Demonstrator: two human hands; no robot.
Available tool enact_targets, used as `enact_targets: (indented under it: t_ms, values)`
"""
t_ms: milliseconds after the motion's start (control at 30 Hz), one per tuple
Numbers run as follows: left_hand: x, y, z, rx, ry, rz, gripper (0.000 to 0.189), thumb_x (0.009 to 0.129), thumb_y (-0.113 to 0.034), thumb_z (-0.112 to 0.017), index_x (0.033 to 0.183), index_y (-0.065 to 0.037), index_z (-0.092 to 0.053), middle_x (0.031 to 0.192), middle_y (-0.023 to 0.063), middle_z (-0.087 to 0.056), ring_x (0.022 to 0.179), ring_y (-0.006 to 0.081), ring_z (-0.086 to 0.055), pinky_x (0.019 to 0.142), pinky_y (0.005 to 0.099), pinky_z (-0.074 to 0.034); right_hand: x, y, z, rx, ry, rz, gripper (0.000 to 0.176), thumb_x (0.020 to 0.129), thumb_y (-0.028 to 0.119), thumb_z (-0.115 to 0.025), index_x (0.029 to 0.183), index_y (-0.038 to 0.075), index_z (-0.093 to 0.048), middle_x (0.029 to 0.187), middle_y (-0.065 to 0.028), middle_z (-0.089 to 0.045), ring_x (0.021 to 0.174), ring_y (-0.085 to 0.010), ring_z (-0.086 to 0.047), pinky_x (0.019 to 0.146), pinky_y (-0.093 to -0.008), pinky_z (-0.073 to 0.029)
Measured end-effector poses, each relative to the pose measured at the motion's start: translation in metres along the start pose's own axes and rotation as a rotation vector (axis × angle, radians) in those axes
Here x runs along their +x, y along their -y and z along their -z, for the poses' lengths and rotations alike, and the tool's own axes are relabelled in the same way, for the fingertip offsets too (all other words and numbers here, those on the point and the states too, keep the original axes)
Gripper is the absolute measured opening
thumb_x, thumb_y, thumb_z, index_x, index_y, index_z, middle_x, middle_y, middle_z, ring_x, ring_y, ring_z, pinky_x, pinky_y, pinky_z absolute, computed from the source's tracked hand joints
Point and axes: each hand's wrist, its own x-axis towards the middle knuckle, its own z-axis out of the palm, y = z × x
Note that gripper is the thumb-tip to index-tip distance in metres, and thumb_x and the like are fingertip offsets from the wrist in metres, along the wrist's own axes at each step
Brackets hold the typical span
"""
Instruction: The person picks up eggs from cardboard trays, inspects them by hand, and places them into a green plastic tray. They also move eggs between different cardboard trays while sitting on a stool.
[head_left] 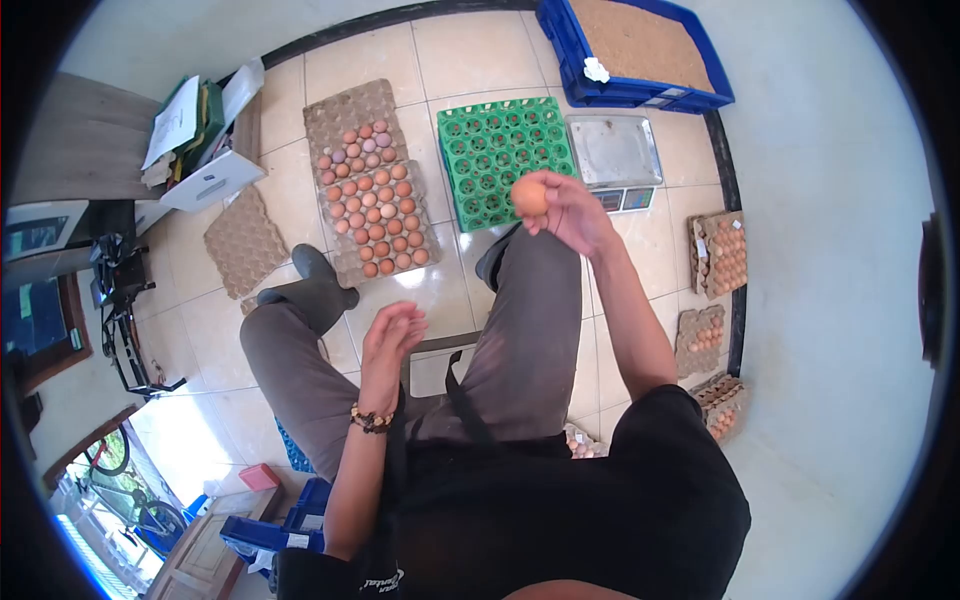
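Note:
My right hand (pixel 570 215) is closed on a brown egg (pixel 529 197), held above my right knee near the front edge of a green plastic egg tray (pixel 505 150). No eggs show in that tray's cups. Over my lap, my left hand (pixel 392 335) hangs with its fingers loosely stretched and nothing in them; a beaded bracelet (pixel 371 418) circles that wrist. Ahead on the floor, a cardboard egg tray (pixel 345 262) carries rows of brown eggs (pixel 378 212). Behind it, another cardboard tray (pixel 350 105) is partly filled with eggs.
A digital scale (pixel 612 150) stands right of the green tray. Behind it sits a blue crate (pixel 640 100) of brown, grainy material. More egg-filled cardboard trays (pixel 718 255) line the right wall. On the left lie a bare cardboard tray (pixel 245 243) and a box of papers (pixel 210 180).

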Motion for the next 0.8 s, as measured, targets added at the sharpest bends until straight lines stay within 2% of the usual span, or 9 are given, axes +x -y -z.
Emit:
enact_targets:
  t_ms: [100,200,333,467,567,600,700,733,800]
  values:
    - [-0.01,-0.04,-0.035,-0.041,0.131,-0.168,0.041,0.098,-0.015,-0.055,0.136,-0.002,-0.046,0.128,0.0113,-0.056,0.11,0.0172,-0.058,0.096,0.031,-0.045,-0.022,-0.014,-0.078,-0.134,0.077,0.047,0.043,0.087,0.022,-0.062,0.118,-0.007,-0.051,0.096,-0.0184,-0.065,0.074,-0.0226,-0.067,0.067,-0.0331,-0.057]
    - [-0.02,-0.06,-0.054,0.141,0.145,-0.549,0.047,0.097,-0.013,-0.057,0.141,-0.002,-0.043,0.132,0.0128,-0.055,0.111,0.0155,-0.057,0.092,0.029,-0.048,-0.03,-0.045,-0.127,0.098,0.269,-0.08,0.033,0.092,0.017,-0.055,0.115,-0.007,-0.054,0.095,-0.018,-0.066,0.076,-0.0236,-0.07,0.064,-0.0327,-0.059]
    - [-0.039,-0.062,-0.024,0.16,0.226,-0.529,0.044,0.098,-0.015,-0.056,0.137,0.001,-0.046,0.126,0.0123,-0.059,0.102,0.0117,-0.057,0.084,0.0256,-0.05,-0.036,-0.085,-0.176,0.269,0.192,-0.208,0.033,0.098,0.022,-0.051,0.111,-0.007,-0.056,0.087,-0.0172,-0.067,0.067,-0.0234,-0.069,0.058,-0.031,-0.059]
    - [-0.046,-0.03,0.019,0.141,0.055,-0.64,0.028,0.103,-0.023,-0.047,0.116,0.001,-0.052,0.113,0.0132,-0.062,0.1,0.0151,-0.06,0.089,0.0278,-0.049,-0.041,-0.121,-0.22,-0.034,-0.002,-0.259,0.044,0.103,0.034,-0.043,0.098,-0.006,-0.06,0.077,-0.0156,-0.068,0.059,-0.0216,-0.068,0.052,-0.0275,-0.057]
    - [-0.056,-0.016,0.033,-0.479,0.049,-0.474,0.03,0.105,-0.029,-0.04,0.11,-0.002,-0.051,0.104,0.0123,-0.062,0.104,0.0201,-0.061,0.094,0.0333,-0.048,-0.04,-0.149,-0.235,-0.376,0.025,-0.185,0.048,0.104,0.034,-0.04,0.092,-0.007,-0.062,0.073,-0.015,-0.068,0.061,-0.0197,-0.068,0.053,-0.0263,-0.057]
    - [-0.057,-0.013,0.039,-0.632,-0.001,-0.417,0.031,0.106,-0.032,-0.036,0.107,-0.005,-0.051,0.097,0.0104,-0.06,0.101,0.0212,-0.061,0.092,0.0356,-0.047,-0.041,-0.156,-0.241,-0.445,0.004,-0.138,0.042,0.102,0.03,-0.046,0.091,-0.008,-0.063,0.07,-0.0158,-0.067,0.059,-0.0188,-0.067,0.053,-0.0263,-0.056]
    - [-0.05,0.012,0.066,-0.695,-0.096,-0.402,0.028,0.106,-0.03,-0.035,0.106,-0.006,-0.05,0.099,0.0097,-0.059,0.095,0.019,-0.06,0.085,0.0332,-0.048,-0.039,-0.173,-0.258,-0.861,-0.088,0.379,0.027,0.096,0.021,-0.057,0.096,-0.004,-0.064,0.076,-0.0144,-0.068,0.064,-0.0202,-0.068,0.056,-0.0283,-0.055]
    - [-0.042,0.023,0.071,-0.705,-0.12,-0.395,0.03,0.106,-0.03,-0.034,0.114,-0.007,-0.051,0.106,0.0083,-0.058,0.091,0.0165,-0.057,0.08,0.0314,-0.047,-0.039,-0.164,-0.265,-1.106,-0.017,0.518,0.022,0.088,0.014,-0.064,0.105,0.0,-0.064,0.094,-0.015,-0.067,0.083,-0.0266,-0.068,0.071,-0.0356,-0.055]
    - [-0.05,0.016,0.069,-0.668,-0.158,-0.242,0.034,0.106,-0.03,-0.033,0.121,-0.006,-0.05,0.112,0.0075,-0.057,0.097,0.0165,-0.058,0.084,0.0324,-0.048,-0.025,-0.165,-0.27,-1.36,0.167,0.699,0.027,0.087,0.013,-0.062,0.112,0.002,-0.062,0.106,-0.0154,-0.063,0.096,-0.0309,-0.063,0.082,-0.0398,-0.051]
